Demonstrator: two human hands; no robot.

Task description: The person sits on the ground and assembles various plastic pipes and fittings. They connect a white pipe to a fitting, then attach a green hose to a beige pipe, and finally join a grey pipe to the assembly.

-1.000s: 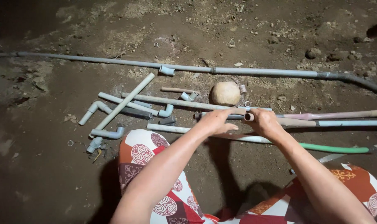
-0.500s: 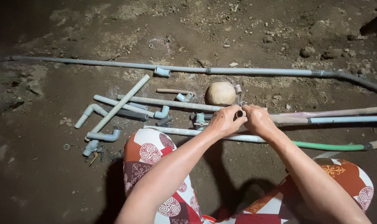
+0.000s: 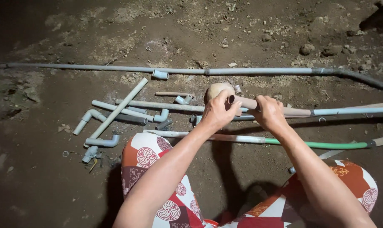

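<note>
My right hand (image 3: 269, 113) grips a pale, dusty pipe (image 3: 299, 112) that runs off to the right, lifted slightly above the dirt. My left hand (image 3: 217, 112) closes around the pipe's open left end, fingers at the mouth. Just behind that end lies a round tan stone (image 3: 214, 89). Whether a fitting sits in my left hand is hidden by the fingers.
A long grey pipe (image 3: 250, 71) crosses the dirt floor at the back. Cut pipes and elbow fittings (image 3: 115, 118) lie scattered at the left. A white-and-green pipe (image 3: 309, 143) lies near my knees, which are covered in red patterned cloth (image 3: 157, 177).
Both hands have raised the pipe end a little and shifted it toward the stone. The view has drifted, so everything sits lower and further left.
</note>
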